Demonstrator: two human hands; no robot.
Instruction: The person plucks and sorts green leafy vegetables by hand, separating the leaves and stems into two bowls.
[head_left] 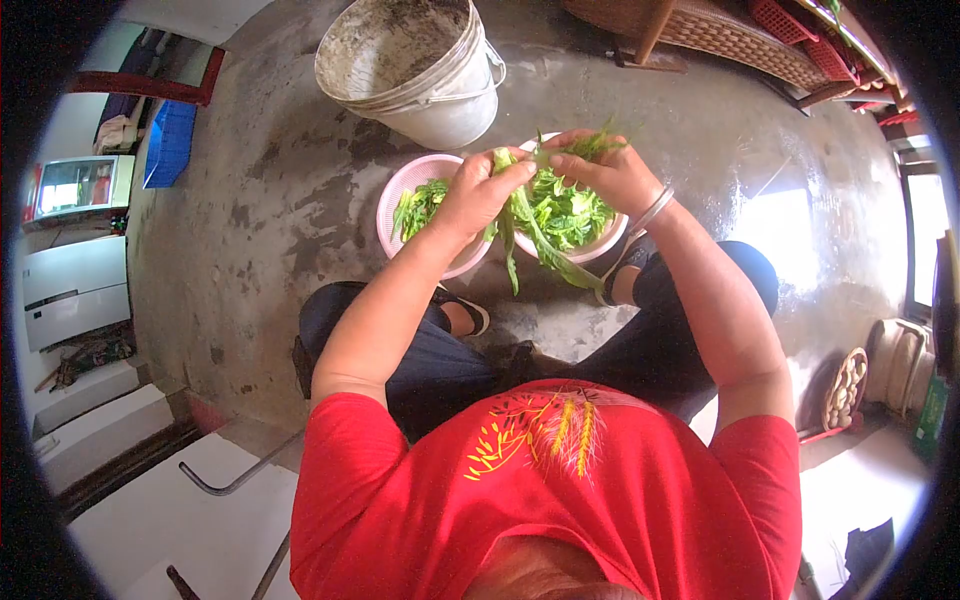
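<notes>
My left hand (482, 192) is closed around a leafy green stalk (540, 240), whose long leaves hang down in front of the basins. Close beside it, my right hand (603, 170) pinches a piece of leafy greens (596, 146), slightly blurred. The fingertips of both hands nearly meet. Below the right hand stands a basin (606, 240) heaped with torn green leaves (568, 212). Under my left hand and forearm is a pink basin (392, 190) with fewer greens (418, 208) in it; the forearm hides part of it.
A dirty white bucket (440, 115) with a wire handle stands beyond the basins on the concrete floor (250, 200). Woven furniture (730, 35) is at the upper right. A blue container (168, 145) stands at the left. My knees flank the basins.
</notes>
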